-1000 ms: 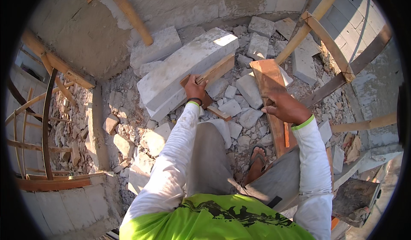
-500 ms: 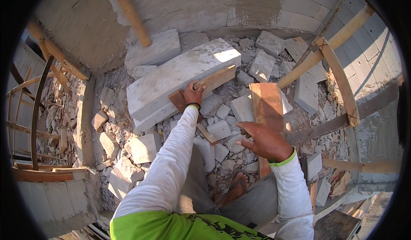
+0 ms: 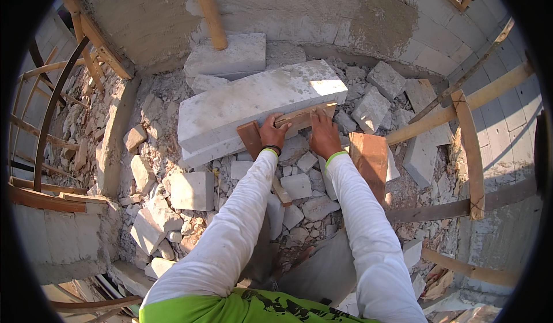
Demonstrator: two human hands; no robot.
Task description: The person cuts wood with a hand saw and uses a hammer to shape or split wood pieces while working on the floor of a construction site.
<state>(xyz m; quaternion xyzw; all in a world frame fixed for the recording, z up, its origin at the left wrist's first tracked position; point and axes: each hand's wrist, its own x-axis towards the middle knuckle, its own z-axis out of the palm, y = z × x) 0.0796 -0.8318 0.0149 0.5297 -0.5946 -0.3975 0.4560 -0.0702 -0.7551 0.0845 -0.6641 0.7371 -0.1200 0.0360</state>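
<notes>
A long pale block (image 3: 253, 101) lies tilted on the rubble, with a narrow wooden strip (image 3: 302, 117) along its near long side. My left hand (image 3: 275, 134) grips the left part of that strip, thumb on the near side. Further right, my right hand (image 3: 325, 136) has its fingers hooked over the strip's other end. A short reddish-brown board (image 3: 250, 138) stands against the block just left of my left hand. Below my left wrist, the end of a thin wood piece (image 3: 281, 193) shows; whether it joins the short board is hidden.
A wide reddish plank (image 3: 368, 161) rests right of my right forearm. Broken blocks (image 3: 193, 191) and rubble cover the ground. Another pale block (image 3: 227, 55) lies behind, by the rendered wall (image 3: 276, 12). A wooden pole (image 3: 489, 95) and a curved timber (image 3: 471, 156) cross the right side.
My right hand has moved forward and left from near the plank onto the strip's right end. My left hand remains on the strip. The whole view has shifted slightly.
</notes>
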